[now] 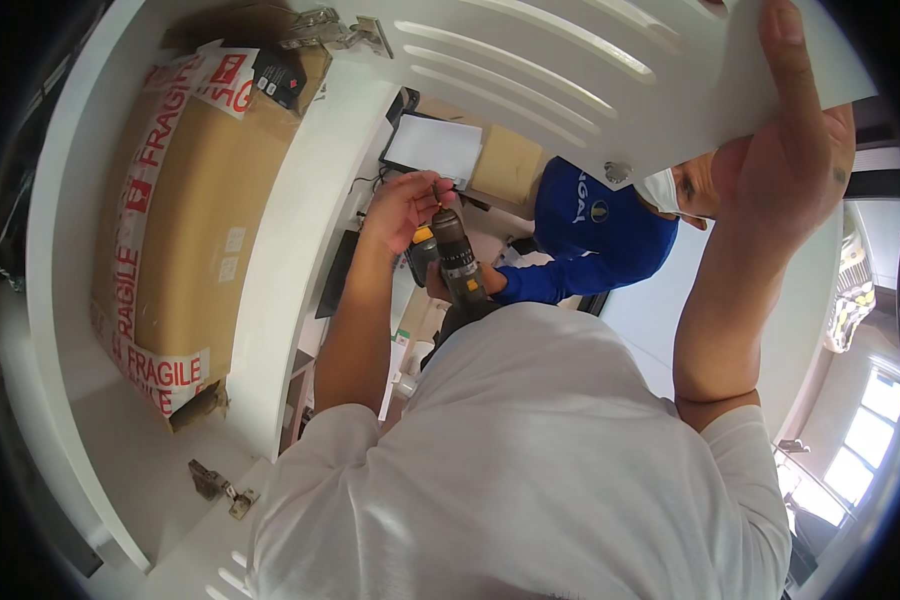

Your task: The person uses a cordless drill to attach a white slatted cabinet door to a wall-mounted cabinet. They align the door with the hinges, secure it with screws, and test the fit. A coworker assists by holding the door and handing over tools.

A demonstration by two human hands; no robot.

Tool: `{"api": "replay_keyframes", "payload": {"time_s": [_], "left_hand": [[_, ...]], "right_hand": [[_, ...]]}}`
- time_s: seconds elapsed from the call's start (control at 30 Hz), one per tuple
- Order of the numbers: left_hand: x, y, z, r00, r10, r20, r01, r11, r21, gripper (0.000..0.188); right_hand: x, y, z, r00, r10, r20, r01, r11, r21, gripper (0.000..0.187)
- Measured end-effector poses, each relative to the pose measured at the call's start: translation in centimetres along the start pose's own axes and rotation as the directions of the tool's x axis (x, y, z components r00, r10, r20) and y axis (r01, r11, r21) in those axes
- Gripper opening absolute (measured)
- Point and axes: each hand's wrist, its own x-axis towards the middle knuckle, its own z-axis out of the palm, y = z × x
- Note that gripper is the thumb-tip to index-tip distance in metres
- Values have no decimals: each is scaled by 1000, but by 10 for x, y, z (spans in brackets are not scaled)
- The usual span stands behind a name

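My left hand (pixel 407 208) is raised with its fingers pinched together at the tip of a cordless drill (pixel 457 255), around the drill bit (pixel 439 194). The drill points up and is dark with an orange-yellow switch. A co-worker's hand (pixel 491 281) holds the drill from the other side. My right hand (pixel 795 160) grips the edge of a white slatted cabinet door (pixel 705 110). Its thumb lies along the door's face, and the other fingers are partly hidden. A round metal knob or lock (pixel 617 171) sits near the door's edge.
On the left, a taped cardboard box (pixel 195 215) fills part of the white cabinet (pixel 315 190). Metal hinges (pixel 345 33) show at the top and lower left. A masked co-worker in a blue shirt (pixel 605 230) stands close below the door. Papers (pixel 435 147) lie on a desk beyond.
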Motion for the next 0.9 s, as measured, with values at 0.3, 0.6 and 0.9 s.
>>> {"api": "replay_keyframes", "payload": {"time_s": [0.3, 0.6, 0.9], "left_hand": [[-28, 12, 22, 998, 46, 42, -42, 994, -98, 20], [-43, 17, 27, 994, 92, 57, -89, 995, -52, 17], [-53, 16, 28, 989, 132, 70, -127, 989, -72, 20]], "right_hand": [[-2, -4, 6, 995, -98, 25, 96, 992, 85, 37], [-3, 3, -3, 972, -214, 100, 226, 966, -130, 52], [-3, -1, -4, 975, -195, 102, 199, 980, -25, 58]]}}
